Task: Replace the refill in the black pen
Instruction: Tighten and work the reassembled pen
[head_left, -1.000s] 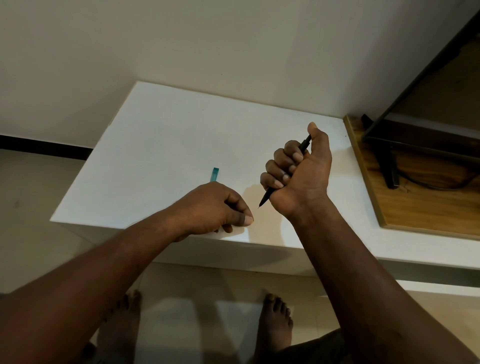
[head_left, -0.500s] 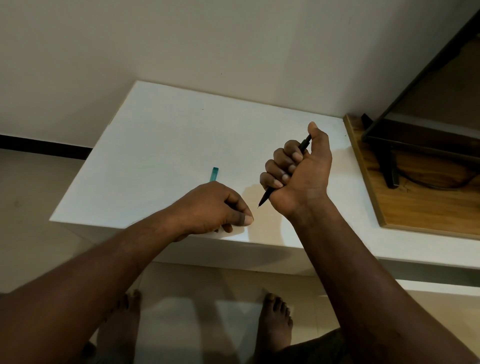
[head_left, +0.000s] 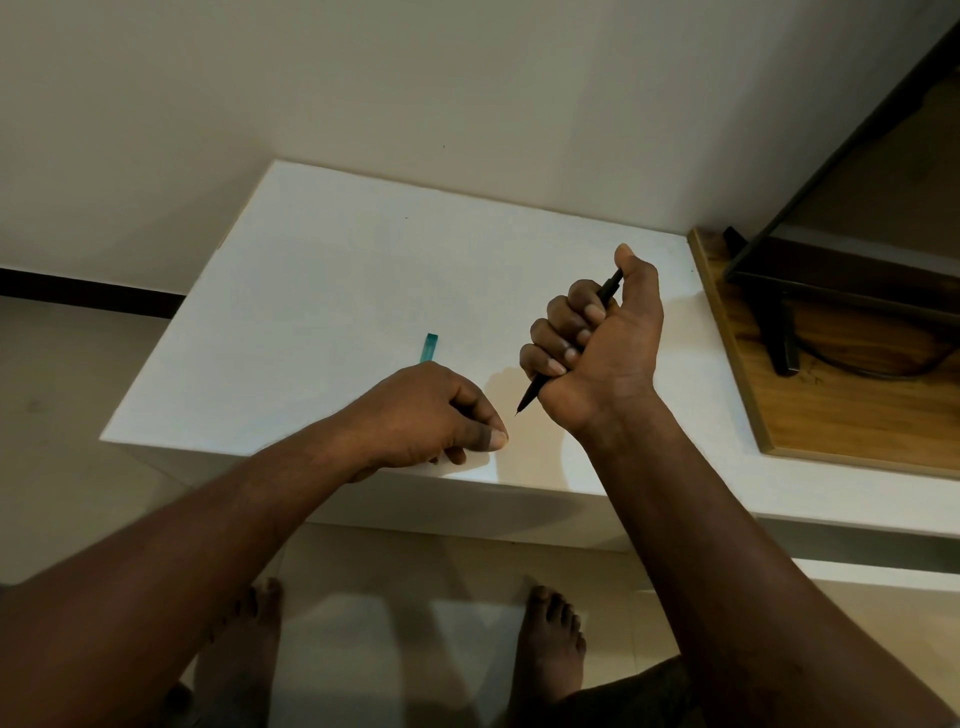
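In the head view, the right hand is fisted around the pen, fingers wrapped over the barrel and thumb up along it. The tip points down toward the person, above the table and not touching it. The left hand sits at the table's near edge with fingers curled and thumb pressed to forefinger; whether it pinches a small part cannot be told. A teal piece lies just beyond its knuckles, its lower end hidden. The main risk is probably loss of small parts. Work done this close to the near edge could send a tip, spring or refill off onto the floor by the bare feet. The full-fist hold also leaves little barrel free for the other hand to twist, so it may slip. Open room lies left and toward the wall. On the right, a wooden board and a dark stand hem the elbow in.
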